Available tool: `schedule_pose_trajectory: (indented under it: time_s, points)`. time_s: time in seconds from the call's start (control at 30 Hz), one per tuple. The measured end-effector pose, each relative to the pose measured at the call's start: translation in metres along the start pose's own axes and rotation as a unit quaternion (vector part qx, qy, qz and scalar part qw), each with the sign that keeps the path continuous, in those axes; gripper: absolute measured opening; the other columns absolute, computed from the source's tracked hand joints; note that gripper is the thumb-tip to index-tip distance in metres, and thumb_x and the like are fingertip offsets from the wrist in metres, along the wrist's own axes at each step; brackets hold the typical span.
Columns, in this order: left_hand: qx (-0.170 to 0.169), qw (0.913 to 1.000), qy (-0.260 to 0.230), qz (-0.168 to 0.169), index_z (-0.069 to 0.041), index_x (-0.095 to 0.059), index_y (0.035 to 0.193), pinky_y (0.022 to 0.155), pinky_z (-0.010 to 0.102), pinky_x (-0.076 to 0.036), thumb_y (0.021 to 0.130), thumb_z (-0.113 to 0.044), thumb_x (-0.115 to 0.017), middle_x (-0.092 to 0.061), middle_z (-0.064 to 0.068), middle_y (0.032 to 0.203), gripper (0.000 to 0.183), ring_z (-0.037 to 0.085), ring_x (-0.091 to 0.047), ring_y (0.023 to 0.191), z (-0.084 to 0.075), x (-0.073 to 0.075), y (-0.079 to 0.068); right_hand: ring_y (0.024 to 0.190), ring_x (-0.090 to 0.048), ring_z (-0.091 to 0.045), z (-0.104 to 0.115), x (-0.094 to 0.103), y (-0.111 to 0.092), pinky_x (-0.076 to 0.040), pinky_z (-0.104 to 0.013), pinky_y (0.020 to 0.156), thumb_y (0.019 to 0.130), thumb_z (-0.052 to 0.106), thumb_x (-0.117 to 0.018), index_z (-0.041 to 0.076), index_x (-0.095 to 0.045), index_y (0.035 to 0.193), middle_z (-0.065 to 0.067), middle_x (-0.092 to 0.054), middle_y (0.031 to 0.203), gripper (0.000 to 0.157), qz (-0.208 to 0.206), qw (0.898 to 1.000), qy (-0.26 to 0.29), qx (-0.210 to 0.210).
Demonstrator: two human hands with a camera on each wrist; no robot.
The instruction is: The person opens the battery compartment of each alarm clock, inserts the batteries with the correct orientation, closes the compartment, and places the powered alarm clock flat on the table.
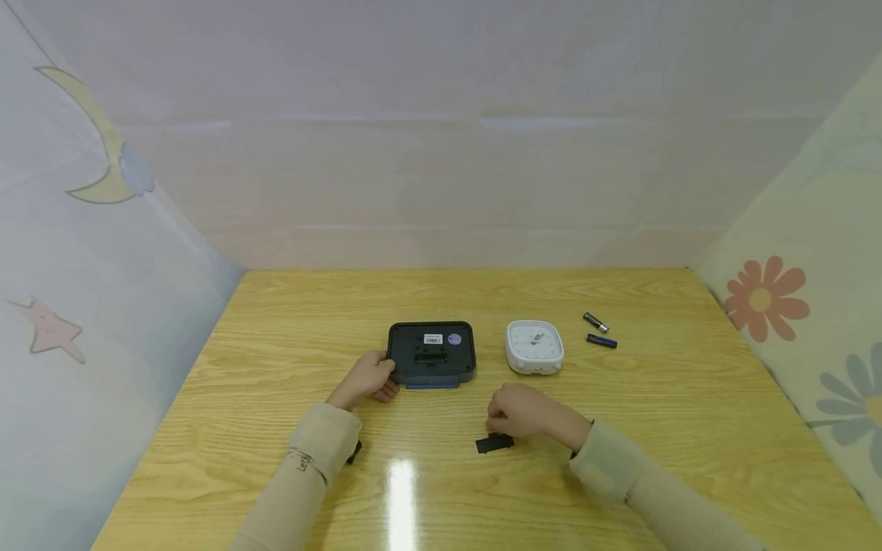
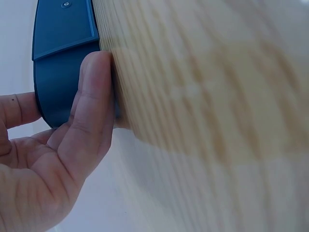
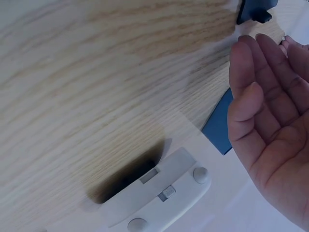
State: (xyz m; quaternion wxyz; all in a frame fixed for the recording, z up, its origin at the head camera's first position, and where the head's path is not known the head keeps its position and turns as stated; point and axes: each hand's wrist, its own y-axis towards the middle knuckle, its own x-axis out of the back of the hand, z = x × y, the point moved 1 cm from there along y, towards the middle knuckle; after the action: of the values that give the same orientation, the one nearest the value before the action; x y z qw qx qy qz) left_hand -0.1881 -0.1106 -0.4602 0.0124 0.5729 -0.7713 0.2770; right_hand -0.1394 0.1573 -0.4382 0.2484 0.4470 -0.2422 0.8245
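Note:
A black rounded-rectangular device (image 1: 430, 325) lies with its back up, showing a white barcode label, a round purple sticker and an uncovered slot. At its left end, my left hand (image 1: 368, 377) grips the edge, thumb above and fingers low along the side, as the left wrist view (image 2: 72, 140) shows. My right hand (image 1: 520, 411) hovers by a small black cover (image 1: 494, 443) on the table. In the right wrist view the right hand's fingers (image 3: 277, 82) are loosely bent, and the tabbed cover (image 3: 258, 12) lies just past the fingertips.
A white alarm clock (image 1: 534, 348) sits right of the device, face up. Farther right lie two batteries, one black and silver (image 1: 596, 322), one dark blue (image 1: 602, 340). Another small black piece (image 1: 354, 452) shows beside the left sleeve. Printed fabric walls border the wooden table (image 1: 276, 321).

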Motion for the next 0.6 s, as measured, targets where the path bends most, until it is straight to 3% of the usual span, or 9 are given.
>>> schedule_pose_trajectory:
  time_s: [0.4, 0.6]
  points:
    - [0.003, 1.0000, -0.005, 0.001, 0.008, -0.043, 0.127, 0.054, 0.035, -0.053, 0.095, -0.010, -0.033, -0.060, 0.019, 0.071, 0.038, 0.024, -0.060, 0.057, -0.001, 0.000, -0.001, 0.047, -0.032, 0.002, -0.004, 0.015, -0.012, -0.031, -0.016, 0.045, 0.087, 0.008, -0.058, 0.011, -0.059, 0.061, 0.013, -0.040, 0.053, 0.026, -0.058, 0.998, 0.015, 0.012]
    - [0.003, 1.0000, -0.008, 0.003, 0.007, -0.045, 0.126, 0.054, 0.035, -0.053, 0.095, -0.010, -0.033, -0.059, 0.018, 0.071, 0.037, 0.024, -0.060, 0.058, -0.002, 0.000, -0.001, 0.048, -0.033, 0.001, -0.008, 0.023, -0.019, -0.032, -0.017, 0.046, 0.088, 0.011, -0.058, 0.010, -0.061, 0.065, 0.013, -0.039, 0.053, 0.024, -0.067, 0.998, 0.014, -0.014]
